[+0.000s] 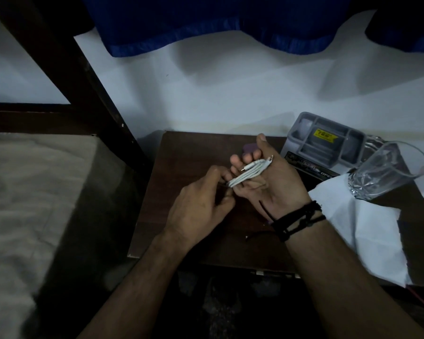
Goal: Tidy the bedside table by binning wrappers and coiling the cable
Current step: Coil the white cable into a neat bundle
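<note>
A white cable [249, 172], folded into a short bundle, lies across the palm and fingers of my right hand [269, 177], which curls round it above the dark wooden bedside table [181, 152]. One metal plug tip shows near my right fingers. My left hand [201, 206] pinches the lower left end of the bundle. A white paper wrapper or tissue [367, 231] lies on the table's right side, partly under a glass.
A clear drinking glass [387, 172] stands at the right on the paper. Behind it sits a grey compartment tray [328, 145] on a dark box. A small purple object [323, 149] peeks out behind my right fingers. A bed [22, 192] and dark bedpost [88, 94] are at the left.
</note>
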Available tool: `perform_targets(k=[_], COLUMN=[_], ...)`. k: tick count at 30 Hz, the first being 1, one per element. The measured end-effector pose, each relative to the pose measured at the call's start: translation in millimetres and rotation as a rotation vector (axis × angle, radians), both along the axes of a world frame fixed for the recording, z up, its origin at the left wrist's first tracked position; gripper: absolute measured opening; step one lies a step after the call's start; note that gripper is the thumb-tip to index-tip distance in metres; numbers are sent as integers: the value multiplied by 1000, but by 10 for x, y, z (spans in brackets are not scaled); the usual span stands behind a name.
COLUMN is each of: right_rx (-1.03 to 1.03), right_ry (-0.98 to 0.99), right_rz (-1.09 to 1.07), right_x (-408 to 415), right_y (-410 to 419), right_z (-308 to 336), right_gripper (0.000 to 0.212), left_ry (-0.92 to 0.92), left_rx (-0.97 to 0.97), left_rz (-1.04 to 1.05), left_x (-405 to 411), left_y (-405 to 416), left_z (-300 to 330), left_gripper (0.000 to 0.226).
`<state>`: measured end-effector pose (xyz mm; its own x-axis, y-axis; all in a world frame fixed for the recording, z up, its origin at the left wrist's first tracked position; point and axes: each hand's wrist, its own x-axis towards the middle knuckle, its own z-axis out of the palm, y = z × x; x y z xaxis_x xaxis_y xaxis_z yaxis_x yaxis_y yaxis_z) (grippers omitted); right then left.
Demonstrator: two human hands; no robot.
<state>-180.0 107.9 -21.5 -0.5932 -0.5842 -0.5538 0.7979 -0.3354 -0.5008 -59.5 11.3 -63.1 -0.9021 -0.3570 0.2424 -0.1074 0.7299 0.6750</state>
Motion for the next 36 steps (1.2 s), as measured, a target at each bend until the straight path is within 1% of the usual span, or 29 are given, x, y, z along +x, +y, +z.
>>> perform_targets(k=[4,6,8,9,12,14,16,18,20,22,25,26,27,29,31,34,36], right_rx=[36,58,37,32,68,154,216,192,167,134,108,108,101,73,45,-27,-52], right_ry=[58,11,-46,-41,16,106,176,186,188,146,72,69,72,60,66,57,40], right_rz=[37,-8,-77,-92,-48,26,65,66,55,38,45,63,84,133,161,139,145], right_x=[3,0,9,24,137,225,277,278,272,267,240,234,240,282,340,368,365], right_y=[8,9,9,4,-39,-79,-107,-117,-125,-127,-102,-89,-75,-71,-81,-99,-102], right_z=[-34,-117,-196,-227,-329,-405,-434,-454,-441,-429,-351,-322,-297,-261,-235,-235,-219], right_gripper=[46,49,52,52,48,43,47,48,45,42,42,40,38,35,34,33,35], left_ry=[-9,1,78,125,193,170,146,145,140,147,154,146,143,146,154,188,193], left_rx=[-35,-74,-94,-92,-71,-79,-119,-154,-159,-67,263,347,392,416,376,308,343], left_rz=[27,15,22,42,38,8,26,63,81,96,223,272,312,350,350,293,301], left_x=[6,-4,-25,-38,-59,-52,-44,-44,-48,-48,-50,-55,-56,-55,-57,-65,-69], left_y=[1,39,58,68,117,163,173,158,154,146,79,48,22,-2,3,31,38], left_z=[-13,-14,7,31,84,85,58,38,46,65,101,105,107,113,120,114,121], left_gripper=[25,24,22,21,22,26,29,29,27,23,15,12,10,7,13,21,26])
